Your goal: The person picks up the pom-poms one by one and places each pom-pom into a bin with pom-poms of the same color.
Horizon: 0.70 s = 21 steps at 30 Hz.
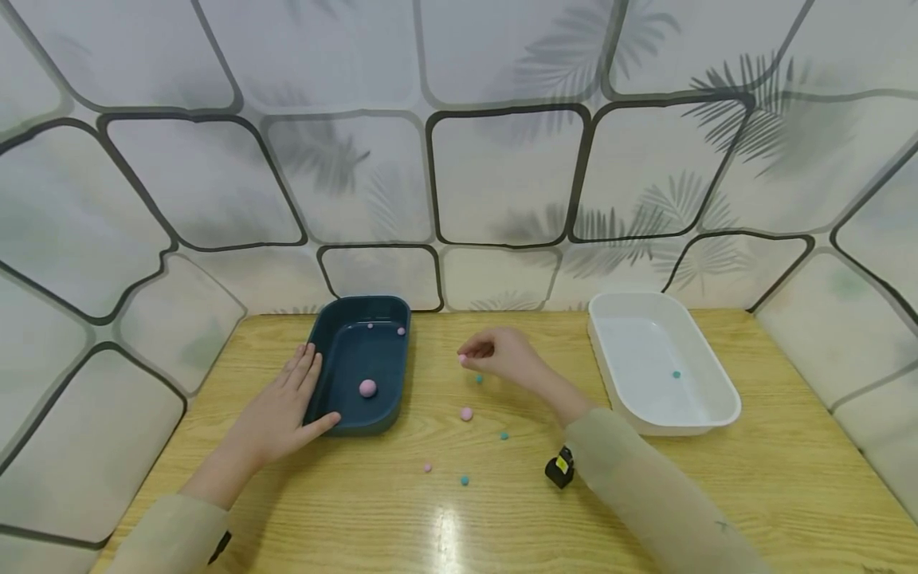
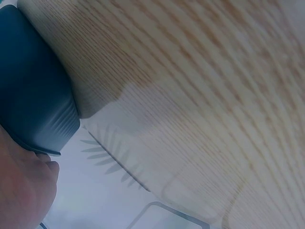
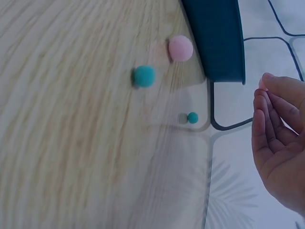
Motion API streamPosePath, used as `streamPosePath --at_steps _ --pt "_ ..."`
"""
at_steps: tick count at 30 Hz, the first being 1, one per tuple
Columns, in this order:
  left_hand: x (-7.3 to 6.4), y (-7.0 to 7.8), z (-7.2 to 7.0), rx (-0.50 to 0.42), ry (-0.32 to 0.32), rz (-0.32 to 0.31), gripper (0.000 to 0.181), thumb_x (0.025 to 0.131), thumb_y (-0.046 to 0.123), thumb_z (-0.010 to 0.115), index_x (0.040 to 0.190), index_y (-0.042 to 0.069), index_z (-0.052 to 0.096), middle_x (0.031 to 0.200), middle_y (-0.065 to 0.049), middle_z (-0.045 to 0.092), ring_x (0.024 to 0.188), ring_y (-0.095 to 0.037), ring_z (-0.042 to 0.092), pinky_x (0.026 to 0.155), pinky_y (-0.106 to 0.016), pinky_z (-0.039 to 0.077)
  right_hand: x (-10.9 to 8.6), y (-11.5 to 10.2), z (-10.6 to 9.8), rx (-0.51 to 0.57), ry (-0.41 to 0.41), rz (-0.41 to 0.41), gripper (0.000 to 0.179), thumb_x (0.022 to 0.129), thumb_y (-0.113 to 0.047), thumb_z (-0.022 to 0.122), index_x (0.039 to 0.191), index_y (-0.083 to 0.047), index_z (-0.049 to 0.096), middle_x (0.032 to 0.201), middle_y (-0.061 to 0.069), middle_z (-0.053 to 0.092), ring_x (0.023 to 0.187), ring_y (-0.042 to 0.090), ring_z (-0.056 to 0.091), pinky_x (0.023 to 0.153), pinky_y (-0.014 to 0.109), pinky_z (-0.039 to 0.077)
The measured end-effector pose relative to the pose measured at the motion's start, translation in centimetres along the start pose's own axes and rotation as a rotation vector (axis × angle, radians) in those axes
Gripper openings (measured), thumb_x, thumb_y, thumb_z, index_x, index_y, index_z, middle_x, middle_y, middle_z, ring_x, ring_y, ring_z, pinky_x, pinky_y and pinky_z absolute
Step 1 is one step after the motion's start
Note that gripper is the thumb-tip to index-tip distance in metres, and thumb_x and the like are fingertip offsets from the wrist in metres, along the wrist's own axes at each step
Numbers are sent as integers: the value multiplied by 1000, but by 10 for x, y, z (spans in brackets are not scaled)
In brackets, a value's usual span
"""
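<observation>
My left hand rests against the left side of a dark blue tray, fingers straight, thumb over the front corner. Inside that tray lie a larger pink ball and two smaller pink ones near its back. Between thumb and fingertips, my right hand pinches a small pink ball above the table, right of the blue tray. The right wrist view shows the held ball partly covered by the fingers. Below that hand are a teal ball and a pink ball on the wood.
To the right stands a white tray with one teal ball in it. Nearer the front of the wooden table lie a small pink ball and teal balls. A patterned wall borders the table's back.
</observation>
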State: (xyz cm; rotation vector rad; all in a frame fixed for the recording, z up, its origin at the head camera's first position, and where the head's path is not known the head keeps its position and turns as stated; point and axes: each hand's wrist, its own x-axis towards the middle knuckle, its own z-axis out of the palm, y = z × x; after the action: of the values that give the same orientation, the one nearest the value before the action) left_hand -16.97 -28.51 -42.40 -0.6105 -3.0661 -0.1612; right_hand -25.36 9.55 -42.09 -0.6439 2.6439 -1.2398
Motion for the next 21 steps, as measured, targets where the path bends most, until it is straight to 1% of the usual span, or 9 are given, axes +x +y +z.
streamPosePath --at_steps 7,11,17,21 --pt "0 0 1 -3 4 -1 102 100 58 65 162 -13 26 173 -33 18 162 -49 19 127 -65 30 9 -12 7 -2 -6 -21 19 100 -21 77 114 -10 82 103 6 80 89 14 72 80 27 60" --pt "-1 0 1 -10 1 -3 102 100 57 65 163 -13 25 174 -33 17 162 -49 18 127 -65 30 15 -17 14 19 -8 -32 19 99 -21 77 114 -10 82 104 6 80 89 14 72 80 26 60" --pt "-1 -1 1 -16 0 -6 102 100 58 64 163 -13 25 174 -32 16 163 -49 17 127 -65 29 27 -29 25 18 -27 -48 19 99 -21 78 114 -10 82 104 6 81 91 16 74 79 24 59" --pt "-1 0 0 -15 2 -3 102 100 58 64 163 -13 25 174 -32 17 162 -49 18 127 -65 30 35 -36 31 20 -38 -75 18 99 -21 78 113 -10 82 104 7 81 92 17 74 78 23 59"
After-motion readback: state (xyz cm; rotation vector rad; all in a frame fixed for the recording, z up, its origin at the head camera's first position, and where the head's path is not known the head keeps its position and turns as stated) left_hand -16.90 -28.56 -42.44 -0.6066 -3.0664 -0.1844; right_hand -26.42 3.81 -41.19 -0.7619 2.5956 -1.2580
